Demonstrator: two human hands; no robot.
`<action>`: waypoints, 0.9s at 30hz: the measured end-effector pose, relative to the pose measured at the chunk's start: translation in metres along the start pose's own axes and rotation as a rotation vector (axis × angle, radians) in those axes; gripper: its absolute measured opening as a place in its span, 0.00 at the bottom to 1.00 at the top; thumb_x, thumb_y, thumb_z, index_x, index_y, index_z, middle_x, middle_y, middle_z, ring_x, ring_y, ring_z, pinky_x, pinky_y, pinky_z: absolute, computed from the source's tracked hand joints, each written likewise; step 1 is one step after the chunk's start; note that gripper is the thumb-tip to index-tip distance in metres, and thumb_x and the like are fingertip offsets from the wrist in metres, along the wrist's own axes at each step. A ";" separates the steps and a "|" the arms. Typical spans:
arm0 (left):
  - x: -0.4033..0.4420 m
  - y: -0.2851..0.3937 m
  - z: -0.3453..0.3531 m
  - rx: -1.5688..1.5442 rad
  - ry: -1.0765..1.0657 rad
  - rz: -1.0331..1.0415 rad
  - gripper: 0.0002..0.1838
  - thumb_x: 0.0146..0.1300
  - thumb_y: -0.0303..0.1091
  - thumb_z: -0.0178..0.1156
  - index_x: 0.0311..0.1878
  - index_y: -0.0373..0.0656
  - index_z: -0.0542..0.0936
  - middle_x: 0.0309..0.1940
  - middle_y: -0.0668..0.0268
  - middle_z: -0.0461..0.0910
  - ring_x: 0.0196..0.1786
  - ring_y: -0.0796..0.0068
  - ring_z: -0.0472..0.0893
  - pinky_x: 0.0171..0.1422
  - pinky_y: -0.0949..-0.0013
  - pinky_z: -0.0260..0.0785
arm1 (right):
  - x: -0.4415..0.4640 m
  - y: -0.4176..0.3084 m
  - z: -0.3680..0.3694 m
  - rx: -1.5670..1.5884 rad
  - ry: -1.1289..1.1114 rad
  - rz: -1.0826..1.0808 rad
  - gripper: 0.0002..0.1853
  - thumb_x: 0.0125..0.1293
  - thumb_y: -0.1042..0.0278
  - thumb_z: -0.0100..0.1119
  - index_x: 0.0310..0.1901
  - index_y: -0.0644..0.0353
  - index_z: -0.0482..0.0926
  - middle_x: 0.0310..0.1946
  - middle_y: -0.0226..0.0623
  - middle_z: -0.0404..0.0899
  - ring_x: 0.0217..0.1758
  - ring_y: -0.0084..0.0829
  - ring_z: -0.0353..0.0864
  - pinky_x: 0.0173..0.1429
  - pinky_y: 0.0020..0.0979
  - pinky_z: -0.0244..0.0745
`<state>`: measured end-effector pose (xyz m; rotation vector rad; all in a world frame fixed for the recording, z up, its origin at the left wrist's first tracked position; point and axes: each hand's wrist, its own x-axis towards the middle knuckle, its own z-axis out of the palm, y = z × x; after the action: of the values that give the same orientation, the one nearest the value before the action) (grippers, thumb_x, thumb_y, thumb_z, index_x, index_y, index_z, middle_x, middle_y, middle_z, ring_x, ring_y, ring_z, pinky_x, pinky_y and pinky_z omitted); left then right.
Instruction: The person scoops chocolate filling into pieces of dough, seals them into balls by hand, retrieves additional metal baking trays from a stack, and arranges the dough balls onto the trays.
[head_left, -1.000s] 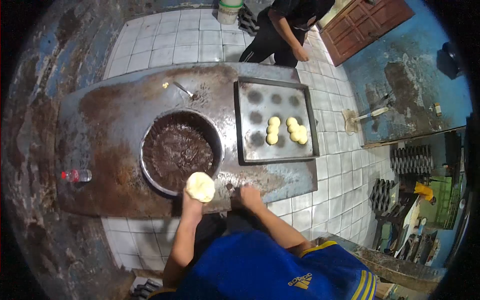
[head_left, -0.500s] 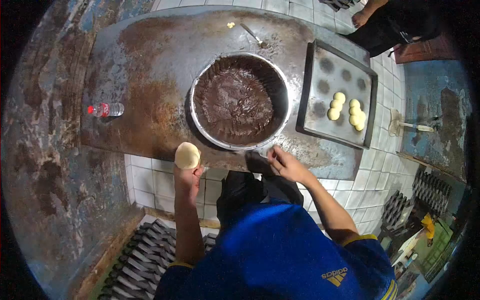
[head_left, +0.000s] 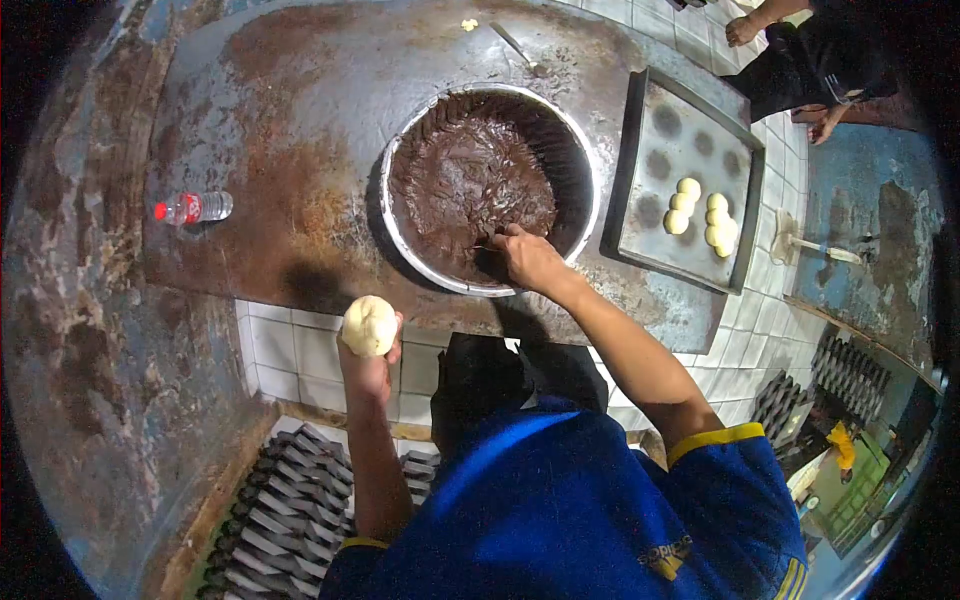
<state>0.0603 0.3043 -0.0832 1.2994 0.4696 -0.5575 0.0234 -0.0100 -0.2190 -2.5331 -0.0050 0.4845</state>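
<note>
My left hand (head_left: 372,368), near the table's front edge, is wrapped round a pale piece of dough (head_left: 369,325) with a rounded, folded top. My right hand (head_left: 532,262) reaches over the front rim of a large round metal bowl (head_left: 392,228). Dark brown chocolate-like paste (head_left: 465,175) lines the bowl, and the fingers of that hand are pinched together at its surface. Something thin may stick out from the fingertips, but I cannot make it out.
Right of the bowl, a dark metal tray (head_left: 690,105) carries several pale dough balls (head_left: 688,198). A knife-like tool (head_left: 513,44) and a yellowish scrap (head_left: 469,25) lie behind the bowl. At left rests a red-capped plastic bottle (head_left: 195,208). Another person's hand (head_left: 742,31) shows at top right.
My right hand has moved from the table's front edge up and left into the bowl, down to the paste. The dough in my left hand looked flat and hollow; it now looks rounded.
</note>
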 end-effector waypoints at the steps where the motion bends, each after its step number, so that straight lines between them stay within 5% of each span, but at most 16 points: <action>1: 0.002 -0.005 -0.005 -0.001 0.002 -0.005 0.11 0.67 0.24 0.71 0.50 0.41 0.83 0.37 0.69 0.84 0.29 0.82 0.77 0.26 0.76 0.62 | 0.001 0.003 0.004 -0.006 0.002 -0.005 0.24 0.64 0.77 0.53 0.63 0.60 0.82 0.47 0.62 0.84 0.47 0.60 0.88 0.57 0.51 0.85; 8: 0.009 -0.003 -0.015 0.031 0.053 -0.011 0.19 0.60 0.19 0.75 0.53 0.40 0.82 0.41 0.66 0.86 0.36 0.79 0.82 0.27 0.76 0.66 | 0.017 0.020 -0.010 0.080 -0.202 0.102 0.20 0.65 0.69 0.56 0.57 0.59 0.86 0.41 0.57 0.88 0.49 0.57 0.88 0.61 0.51 0.83; 10: 0.008 -0.007 -0.017 0.046 0.068 -0.007 0.20 0.59 0.18 0.76 0.53 0.40 0.82 0.41 0.66 0.86 0.35 0.79 0.82 0.28 0.76 0.66 | 0.028 0.019 -0.037 0.586 -0.518 0.097 0.20 0.66 0.67 0.55 0.56 0.59 0.87 0.46 0.56 0.89 0.52 0.57 0.88 0.64 0.51 0.81; 12: 0.005 -0.010 -0.016 0.239 0.080 0.113 0.20 0.59 0.19 0.76 0.54 0.38 0.82 0.41 0.62 0.88 0.37 0.77 0.85 0.30 0.75 0.73 | 0.021 0.012 -0.032 0.543 -0.340 0.034 0.19 0.67 0.67 0.57 0.57 0.56 0.87 0.48 0.56 0.88 0.55 0.56 0.87 0.66 0.50 0.80; 15: 0.006 -0.004 -0.014 0.342 -0.018 0.079 0.21 0.59 0.19 0.77 0.55 0.35 0.82 0.41 0.59 0.89 0.40 0.73 0.89 0.35 0.72 0.80 | 0.021 0.020 0.013 0.065 -0.125 0.048 0.23 0.67 0.64 0.59 0.64 0.52 0.83 0.53 0.58 0.86 0.60 0.57 0.85 0.67 0.51 0.79; 19: 0.002 -0.007 -0.010 0.242 -0.029 0.049 0.24 0.58 0.19 0.77 0.57 0.34 0.81 0.40 0.58 0.90 0.43 0.69 0.91 0.39 0.70 0.85 | 0.018 0.005 -0.004 0.005 -0.198 0.087 0.23 0.69 0.66 0.57 0.64 0.53 0.83 0.54 0.56 0.86 0.60 0.57 0.85 0.67 0.51 0.79; 22: 0.005 -0.004 -0.006 0.310 -0.004 -0.015 0.24 0.57 0.20 0.79 0.57 0.34 0.81 0.40 0.60 0.89 0.42 0.71 0.90 0.39 0.71 0.84 | 0.017 -0.002 -0.054 0.301 -0.361 0.026 0.21 0.69 0.68 0.56 0.62 0.58 0.84 0.52 0.45 0.88 0.56 0.46 0.87 0.66 0.42 0.80; 24: 0.005 0.009 0.002 0.611 -0.091 0.056 0.24 0.58 0.23 0.80 0.56 0.34 0.81 0.42 0.62 0.89 0.44 0.73 0.89 0.47 0.70 0.84 | 0.015 -0.006 -0.072 0.739 -0.667 0.107 0.21 0.69 0.68 0.58 0.61 0.58 0.86 0.52 0.40 0.88 0.54 0.36 0.86 0.65 0.36 0.78; 25: 0.004 0.011 0.005 0.609 -0.086 0.062 0.24 0.58 0.23 0.80 0.56 0.34 0.81 0.42 0.62 0.89 0.44 0.73 0.89 0.47 0.70 0.84 | 0.008 -0.015 -0.080 0.847 -0.591 -0.054 0.17 0.73 0.71 0.57 0.59 0.62 0.85 0.52 0.32 0.87 0.54 0.26 0.81 0.64 0.29 0.76; 27: 0.001 0.014 0.014 0.611 -0.178 0.347 0.25 0.58 0.26 0.81 0.56 0.35 0.81 0.45 0.64 0.89 0.47 0.75 0.88 0.55 0.69 0.82 | -0.014 -0.044 -0.112 0.866 -0.456 -0.175 0.14 0.76 0.73 0.58 0.59 0.62 0.85 0.52 0.37 0.86 0.55 0.28 0.82 0.65 0.34 0.77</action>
<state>0.0700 0.2928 -0.0704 1.8451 -0.0946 -0.5336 0.0530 -0.0335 -0.1037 -1.5322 -0.1511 0.7777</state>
